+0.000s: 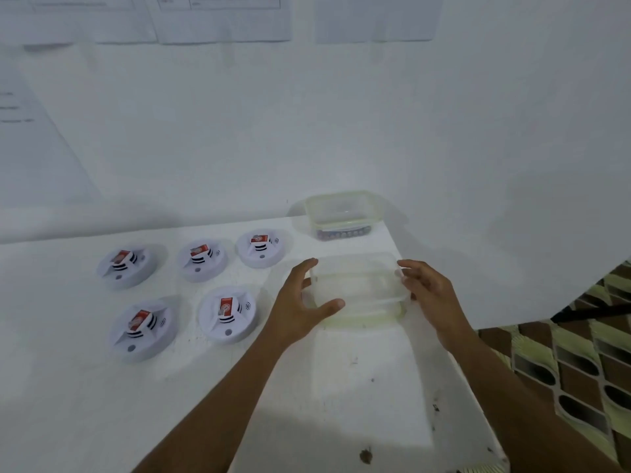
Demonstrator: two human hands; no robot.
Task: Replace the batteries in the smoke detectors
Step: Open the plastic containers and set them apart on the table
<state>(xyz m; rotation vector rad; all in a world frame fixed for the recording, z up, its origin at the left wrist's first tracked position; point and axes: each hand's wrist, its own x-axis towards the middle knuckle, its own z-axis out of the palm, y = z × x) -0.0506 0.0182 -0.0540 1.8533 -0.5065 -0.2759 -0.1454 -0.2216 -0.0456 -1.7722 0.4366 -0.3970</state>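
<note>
Head view: clear container (358, 285) held two-handed.
Sides clasped by left hand (300, 302) and right hand (430, 291); level handling advised; smoke detectors (227, 314) lie left of it.

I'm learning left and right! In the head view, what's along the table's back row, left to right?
First smoke detector, second smoke detector, third smoke detector, lidded plastic box.

Pretty plain tbh: left hand (300, 302) and right hand (430, 295) both bare, forearms (218, 397) uncovered right down to the frame edge, thumbnail looks short.
</note>
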